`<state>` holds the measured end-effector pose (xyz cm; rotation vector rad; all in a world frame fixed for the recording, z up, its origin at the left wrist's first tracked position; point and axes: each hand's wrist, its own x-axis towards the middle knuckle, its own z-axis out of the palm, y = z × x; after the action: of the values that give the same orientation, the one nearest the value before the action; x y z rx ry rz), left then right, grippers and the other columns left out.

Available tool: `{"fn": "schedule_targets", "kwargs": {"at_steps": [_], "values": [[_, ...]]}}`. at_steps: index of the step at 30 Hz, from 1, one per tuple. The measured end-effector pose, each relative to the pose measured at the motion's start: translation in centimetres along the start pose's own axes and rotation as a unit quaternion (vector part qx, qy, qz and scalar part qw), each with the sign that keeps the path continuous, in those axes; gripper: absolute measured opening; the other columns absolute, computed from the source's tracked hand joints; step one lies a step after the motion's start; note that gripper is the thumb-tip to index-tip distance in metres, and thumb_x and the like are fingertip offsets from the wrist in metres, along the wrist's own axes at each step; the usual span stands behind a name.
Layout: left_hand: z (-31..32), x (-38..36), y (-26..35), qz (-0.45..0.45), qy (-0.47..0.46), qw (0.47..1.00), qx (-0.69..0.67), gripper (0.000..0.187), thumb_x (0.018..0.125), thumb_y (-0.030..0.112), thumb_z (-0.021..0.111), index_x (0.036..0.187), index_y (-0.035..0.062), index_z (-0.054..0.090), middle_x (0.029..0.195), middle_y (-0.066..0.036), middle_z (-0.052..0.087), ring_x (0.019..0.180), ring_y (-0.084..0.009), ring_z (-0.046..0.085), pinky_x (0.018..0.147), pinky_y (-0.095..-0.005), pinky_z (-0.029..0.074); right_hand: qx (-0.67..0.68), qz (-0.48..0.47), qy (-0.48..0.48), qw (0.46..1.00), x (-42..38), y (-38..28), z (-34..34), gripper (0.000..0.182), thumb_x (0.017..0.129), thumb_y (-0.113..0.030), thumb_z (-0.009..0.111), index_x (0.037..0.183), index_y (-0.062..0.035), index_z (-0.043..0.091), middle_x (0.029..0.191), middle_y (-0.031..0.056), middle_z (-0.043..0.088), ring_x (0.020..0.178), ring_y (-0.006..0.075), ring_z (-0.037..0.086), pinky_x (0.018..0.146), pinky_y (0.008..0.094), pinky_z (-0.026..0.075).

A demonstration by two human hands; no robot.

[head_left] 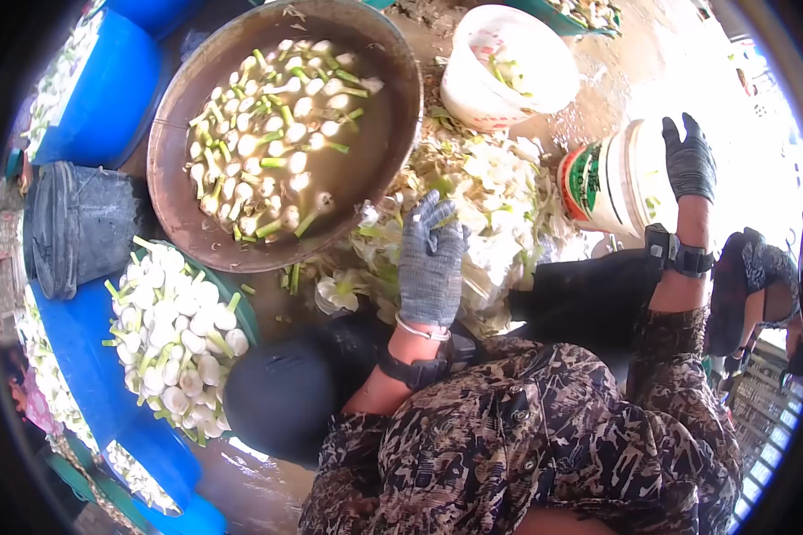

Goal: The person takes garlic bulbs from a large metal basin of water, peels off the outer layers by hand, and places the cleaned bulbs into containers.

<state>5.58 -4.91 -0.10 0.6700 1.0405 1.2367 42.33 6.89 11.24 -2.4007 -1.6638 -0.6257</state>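
My left hand (432, 267), in a grey knit glove, is over a heap of pale peelings and leaves (495, 192), close to the rim of a wide brown basin (165, 169). Its fingers are bent together, and a small yellow-green bit shows at them; what it is I cannot tell. My right hand (690, 162), also gloved, has its fingers stretched out and apart beside the mouth of a tilted white bucket (629, 183) with a red and green label. Trimmed white bulbs with short green stems (272, 134) float in the basin's murky water.
An upright white tub (509, 76) with green scraps stands beyond the heap. To the left are a pile of trimmed bulbs (178, 343), a dark bucket (89, 223) and blue containers (107, 85). Another person's gloved arm (772, 276) appears at far right.
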Motion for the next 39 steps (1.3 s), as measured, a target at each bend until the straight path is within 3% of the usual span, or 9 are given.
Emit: {"fn": "schedule_targets", "kwargs": {"at_steps": [3, 7, 9, 15, 17, 18, 25, 29, 39], "values": [[-1.0, -0.1, 1.0, -0.018, 0.047, 0.997, -0.061, 0.039, 0.097, 0.011, 0.053, 0.133, 0.0029, 0.042, 0.118, -0.008, 0.058, 0.09, -0.0138, 0.061, 0.082, -0.0269, 0.054, 0.463, -0.076, -0.13, 0.873, -0.7, -10.0, 2.7, 0.037, 0.094, -0.028, 0.057, 0.125, -0.0068, 0.057, 0.104, 0.0132, 0.067, 0.088, 0.0196, 0.063, 0.081, 0.0323, 0.049], [-2.3, 0.1, 3.2, 0.017, 0.059, 0.998, -0.027, 0.031, 0.099, 0.01, 0.048, 0.129, 0.0012, 0.048, 0.119, -0.007, 0.059, 0.095, -0.0128, 0.059, 0.086, -0.0283, 0.051, 0.387, -0.245, -0.38, 0.804, -5.4, -30.3, 5.2, 0.044, 0.089, -0.038, 0.062, 0.119, -0.006, 0.061, 0.099, 0.0102, 0.069, 0.076, 0.0195, 0.064, 0.076, 0.0332, 0.051], [-3.2, 0.6, 3.9, 0.092, 0.093, 0.99, 0.055, 0.027, 0.098, 0.009, 0.048, 0.123, 0.0005, 0.053, 0.119, -0.008, 0.058, 0.102, -0.0139, 0.057, 0.09, -0.0295, 0.048, 0.297, -0.176, -0.605, 0.718, -6.8, -39.1, 7.9, 0.04, 0.093, -0.04, 0.059, 0.107, -0.003, 0.065, 0.085, 0.009, 0.069, 0.065, 0.0211, 0.064, 0.063, 0.0327, 0.054], [-4.4, 1.1, 4.7, 0.115, 0.135, 0.983, 0.049, 0.03, 0.095, 0.002, 0.049, 0.125, 0.0001, 0.051, 0.115, -0.008, 0.058, 0.101, -0.0127, 0.056, 0.087, -0.0287, 0.048, 0.099, -0.333, -0.587, 0.732, -12.8, -49.0, 20.4, 0.038, 0.089, -0.046, 0.06, 0.09, -0.01, 0.069, 0.074, 0.005, 0.069, 0.071, 0.0213, 0.069, 0.067, 0.0345, 0.055], [-4.7, 1.2, 4.7, 0.13, 0.153, 0.977, 0.071, 0.03, 0.096, 0.004, 0.047, 0.126, -0.0006, 0.05, 0.114, -0.008, 0.059, 0.092, -0.0109, 0.057, 0.083, -0.0275, 0.049, 0.03, -0.673, -0.31, 0.671, -13.9, -48.6, 22.9, 0.029, 0.079, -0.037, 0.072, 0.091, -0.0116, 0.07, 0.082, 0.0015, 0.07, 0.078, 0.0187, 0.069, 0.072, 0.0314, 0.055], [-4.5, 1.3, 6.2, 0.093, 0.146, 0.984, 0.037, 0.033, 0.097, 0.008, 0.047, 0.129, -0.0005, 0.047, 0.113, -0.008, 0.059, 0.09, -0.0119, 0.058, 0.081, -0.0281, 0.05, -0.024, -0.69, -0.3, 0.658, -12.7, -47.4, 19.3, 0.027, 0.069, -0.028, 0.08, 0.089, -0.0131, 0.07, 0.089, -0.0015, 0.07, 0.083, 0.0145, 0.067, 0.073, 0.0315, 0.054], [-4.4, 1.6, 4.8, -0.076, 0.139, 0.964, -0.212, 0.055, 0.102, 0.044, 0.032, 0.144, 0.0081, 0.028, 0.099, -0.016, 0.066, 0.065, -0.0219, 0.062, 0.064, -0.0385, 0.056, 0.569, -0.169, -0.541, 0.596, -10.9, -28.2, 5.6, 0.029, 0.097, -0.015, 0.052, 0.124, -0.0041, 0.052, 0.092, 0.0022, 0.064, 0.082, 0.0112, 0.061, 0.071, 0.0273, 0.052], [-4.2, 1.7, 3.4, -0.139, -0.059, 0.911, -0.382, 0.047, 0.101, 0.043, 0.037, 0.128, 0.0067, 0.049, 0.103, -0.016, 0.068, 0.079, -0.0268, 0.068, 0.075, -0.0433, 0.058, 0.542, -0.324, -0.367, 0.683, -12.8, -21.7, 2.0, 0.029, 0.097, -0.023, 0.055, 0.119, -0.0051, 0.057, 0.099, 0.0105, 0.065, 0.089, 0.0185, 0.061, 0.083, 0.0328, 0.051], [0.4, 0.2, 2.4, -0.128, -0.098, 0.945, -0.286, 0.038, 0.095, 0.017, 0.055, 0.128, 0.0005, 0.048, 0.118, -0.017, 0.059, 0.104, -0.0298, 0.062, 0.093, -0.0436, 0.053, 0.481, -0.285, -0.185, 0.808, -14.1, -15.8, 0.0, 0.027, 0.088, -0.017, 0.062, 0.113, -0.0079, 0.062, 0.103, 0.0168, 0.065, 0.092, 0.0355, 0.062, 0.081, 0.0405, 0.051]]}}
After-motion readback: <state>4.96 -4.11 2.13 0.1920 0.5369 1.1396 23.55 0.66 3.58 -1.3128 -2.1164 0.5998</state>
